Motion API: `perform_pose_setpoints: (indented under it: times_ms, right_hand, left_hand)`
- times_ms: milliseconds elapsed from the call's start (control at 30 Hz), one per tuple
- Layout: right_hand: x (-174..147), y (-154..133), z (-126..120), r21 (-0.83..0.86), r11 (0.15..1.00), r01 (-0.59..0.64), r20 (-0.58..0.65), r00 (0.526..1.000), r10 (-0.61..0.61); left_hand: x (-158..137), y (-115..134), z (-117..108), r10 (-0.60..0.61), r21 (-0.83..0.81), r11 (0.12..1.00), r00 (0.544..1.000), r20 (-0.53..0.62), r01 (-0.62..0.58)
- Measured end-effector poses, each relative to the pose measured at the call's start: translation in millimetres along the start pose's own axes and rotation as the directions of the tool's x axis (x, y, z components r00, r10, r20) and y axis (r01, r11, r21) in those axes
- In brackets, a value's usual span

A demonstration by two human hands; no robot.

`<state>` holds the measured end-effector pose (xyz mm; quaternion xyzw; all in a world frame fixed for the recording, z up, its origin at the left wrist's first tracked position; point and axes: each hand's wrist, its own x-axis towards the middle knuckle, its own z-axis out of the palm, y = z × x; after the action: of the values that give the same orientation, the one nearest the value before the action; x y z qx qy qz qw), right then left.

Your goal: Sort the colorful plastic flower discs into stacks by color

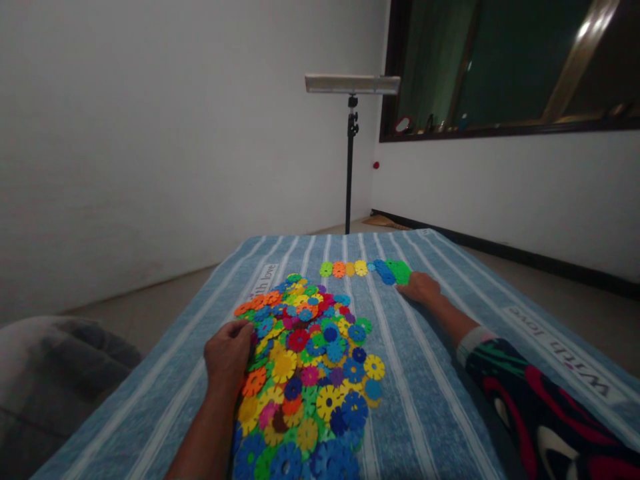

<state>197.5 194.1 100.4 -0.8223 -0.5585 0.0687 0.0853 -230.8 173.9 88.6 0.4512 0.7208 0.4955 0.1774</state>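
A heap of colourful notched plastic discs (299, 340), interlocking snowflake pieces, lies on the striped cloth. At the heap's left edge is my left hand (229, 353), its fingers curled and pinched together against the discs. Whatever it holds is hidden. Farther off, a short row of discs runs sideways, with green (326, 269), orange (339, 269) and yellow (361, 268) pieces on its left. Blue discs (385, 272) and green discs (399, 271) overlap at its right end. My right hand (421, 289) is there, its fingers closed at the edge of the green discs.
A blue-and-white striped cloth (440, 400) covers the table. Beyond its far edge stands a lamp on a black pole (349, 167). Grey fabric (55, 393) shows at the lower left. White walls and a dark-framed window (500, 67) are behind.
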Motion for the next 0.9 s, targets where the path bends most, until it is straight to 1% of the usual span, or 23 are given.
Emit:
perform_pose_setpoints:
  times_ms: [100, 300, 500, 667, 767, 900]
  right_hand:
    - [1.4, -1.4, 1.6, -0.027, 0.999, -0.041, 0.000, 0.999, 0.041]
    - [-0.4, -1.9, 2.4, -0.016, 1.000, -0.025, -0.012, 1.000, 0.024]
    - [-0.3, 0.7, 2.4, -0.024, 0.999, -0.028, 0.007, 1.000, 0.028]
    - [-1.6, 7.7, 0.1, 0.047, 0.998, -0.037, -0.003, 0.999, 0.037]
    - [-12.0, 11.0, -2.6, 0.070, 0.997, -0.026, -0.040, 0.999, 0.029]
    - [-43.4, 7.2, -5.2, 0.069, 0.997, 0.044, -0.049, 0.998, -0.041]
  left_hand:
    - [-2.2, 3.7, -1.4, 0.012, 0.029, 1.000, 1.000, 0.020, -0.012]
    - [-4.1, 8.7, -3.2, 0.016, 0.046, 0.999, 1.000, 0.027, -0.017]
    - [-1.1, 6.4, -3.4, -0.005, 0.069, 0.998, 0.999, 0.049, 0.002]
    - [0.4, 5.2, -3.3, 0.004, 0.069, 0.998, 0.999, 0.039, -0.006]
    - [-0.6, 7.6, -4.1, -0.009, 0.073, 0.997, 0.999, 0.046, 0.005]
    - [-1.5, 10.1, -5.0, -0.017, 0.069, 0.998, 0.998, 0.055, 0.013]
